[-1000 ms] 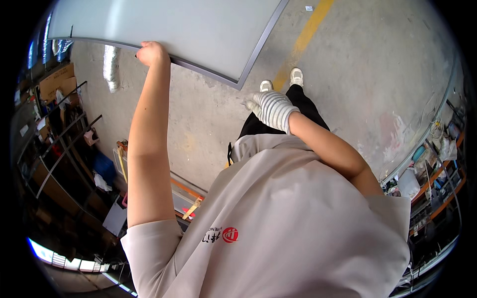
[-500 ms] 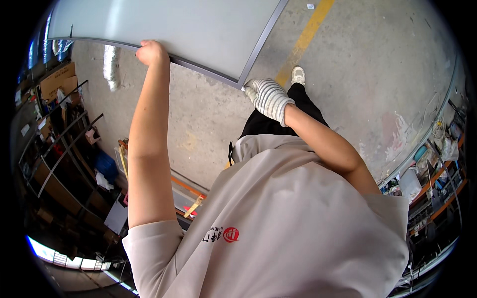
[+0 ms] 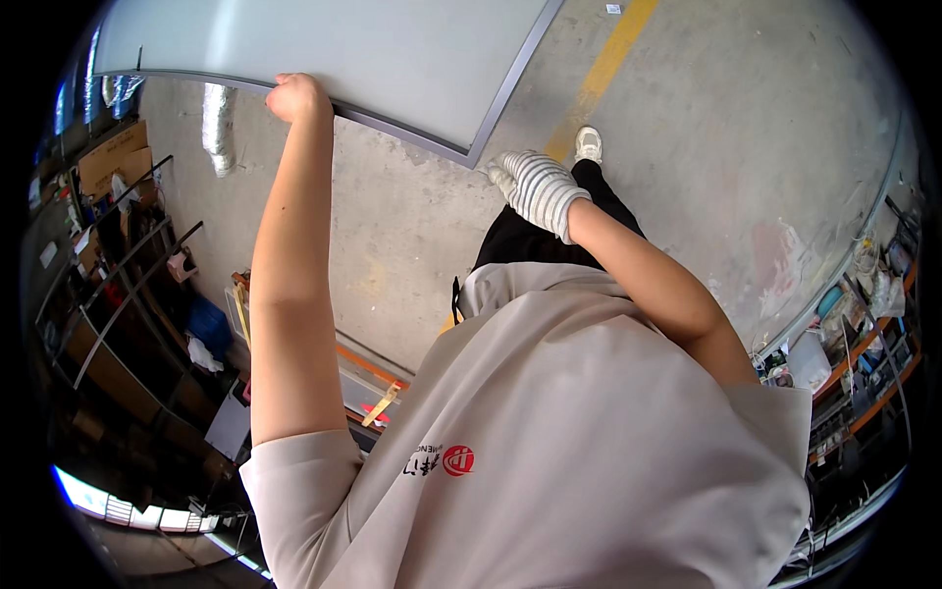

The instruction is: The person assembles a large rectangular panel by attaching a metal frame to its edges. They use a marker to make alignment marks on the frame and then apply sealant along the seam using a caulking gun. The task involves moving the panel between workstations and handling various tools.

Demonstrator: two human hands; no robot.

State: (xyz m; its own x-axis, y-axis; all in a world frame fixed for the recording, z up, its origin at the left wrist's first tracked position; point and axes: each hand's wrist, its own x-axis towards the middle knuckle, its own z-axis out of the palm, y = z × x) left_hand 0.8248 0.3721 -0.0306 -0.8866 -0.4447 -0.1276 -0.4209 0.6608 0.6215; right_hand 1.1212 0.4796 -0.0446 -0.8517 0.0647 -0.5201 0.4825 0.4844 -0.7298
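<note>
A large pale grey panel (image 3: 392,59) with a darker grey frame reaches in from the top of the view. My bare left hand (image 3: 298,98) grips the frame along its near edge, fingers hooked over the rim. Beside the panel's near right corner is my right hand (image 3: 535,188), in a white and grey striped knit glove (image 3: 549,201). A small gap shows between that hand and the corner. Its fingers look curled together, and whatever they may hold is hidden from above.
Concrete floor (image 3: 716,147) with a yellow stripe (image 3: 613,59) lies beneath. A silver foil-wrapped tube (image 3: 218,133) is left of the left arm. Cluttered racks with metal bars (image 3: 118,285) and cardboard (image 3: 113,162) stand left; shelves with orange beams (image 3: 863,383) stand right.
My right hand has come slightly away from the panel's corner, toward the right. The panel and my left hand have shifted a little upward in the view.
</note>
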